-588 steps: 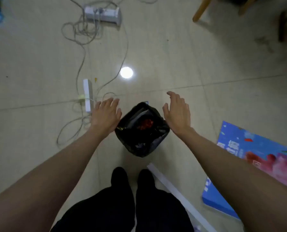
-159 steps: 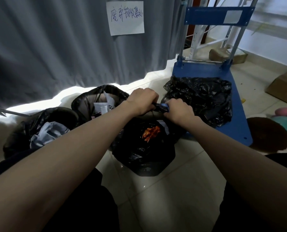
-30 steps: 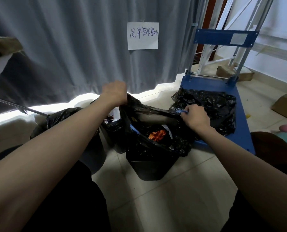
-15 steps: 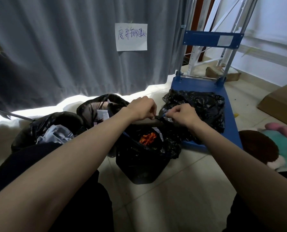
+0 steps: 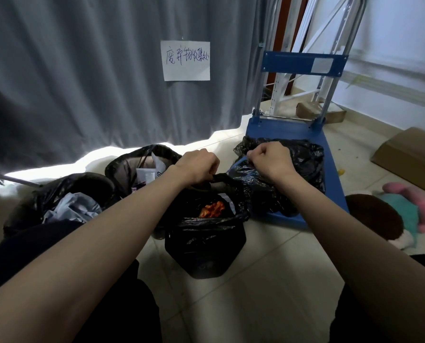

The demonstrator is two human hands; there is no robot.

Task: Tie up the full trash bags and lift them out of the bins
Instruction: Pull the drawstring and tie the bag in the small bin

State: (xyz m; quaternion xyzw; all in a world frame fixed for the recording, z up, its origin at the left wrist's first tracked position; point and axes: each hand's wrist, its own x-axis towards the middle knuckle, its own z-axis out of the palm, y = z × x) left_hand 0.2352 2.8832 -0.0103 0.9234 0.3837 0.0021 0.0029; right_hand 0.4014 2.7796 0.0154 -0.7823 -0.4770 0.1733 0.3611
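**Both hands closed on the bag's rim, knot not yet made**

You were crouched on the tiled floor (image 5: 268, 263) in front of a grey curtain (image 5: 82, 82), with a blue platform cart (image 5: 288, 127) to your right carrying an already bundled black bag (image 5: 303, 164). Two more lined bins stood at your left, one (image 5: 65, 194) showing pale blue waste and one (image 5: 142, 164) showing paper, both untied.

The trash bag (image 5: 206, 241) you were working on sat straight ahead, still in its bin, just beside the cart's front edge. It stood upright, long axis vertical, mouth facing up and open enough to show orange scraps (image 5: 212, 208) inside.

Your left hand (image 5: 199, 165) was closed in a fist on a gathered black strip of the rim at the far side of the mouth. Your right hand (image 5: 271, 160) was also closed, pinching what looked like a blue drawstring or handle, and it overlapped the cart's bag, so I could not tell exactly what it held.

The risks, as I judged them: the thin film could tear if you pulled the two ends hard apart; the near rim was slack, so a knot from only the far edge could leave a gap for scraps to spill on lifting; and the right grip could catch the neighbouring bag's plastic.
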